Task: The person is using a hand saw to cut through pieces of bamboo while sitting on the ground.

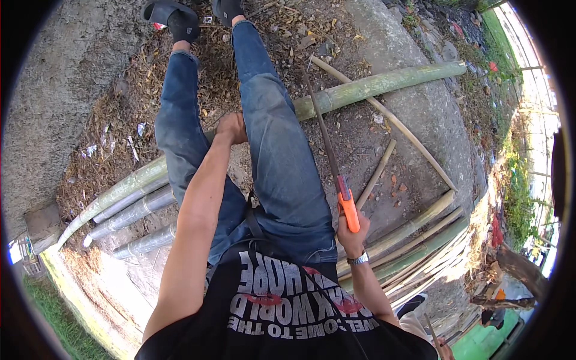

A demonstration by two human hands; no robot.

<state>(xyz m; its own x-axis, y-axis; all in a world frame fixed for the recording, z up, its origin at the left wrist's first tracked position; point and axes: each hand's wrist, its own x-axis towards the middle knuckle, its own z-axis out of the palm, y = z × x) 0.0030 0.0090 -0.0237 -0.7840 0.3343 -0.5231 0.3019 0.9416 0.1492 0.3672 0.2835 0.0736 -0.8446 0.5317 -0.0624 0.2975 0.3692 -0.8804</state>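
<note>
A long green bamboo pole (pixel 384 88) runs from the lower left, passes behind my legs and reaches the upper right. My left hand (pixel 232 128) is closed around it between my knees; the fingertips are partly hidden. In my right hand (pixel 351 235) is the orange handle of a handsaw (pixel 324 135). Its dark, narrow blade points away from me and crosses the pole just right of my knee. I cannot tell whether the teeth have cut into the bamboo.
Thin bamboo sticks (pixel 414 141) lie on the right, one crossing under the pole. More poles (pixel 408 231) are piled at the near right, and several grey-green ones (pixel 129 215) at the left. Dry leaves and litter cover the ground. Part of another person (pixel 414 324) shows at the lower right.
</note>
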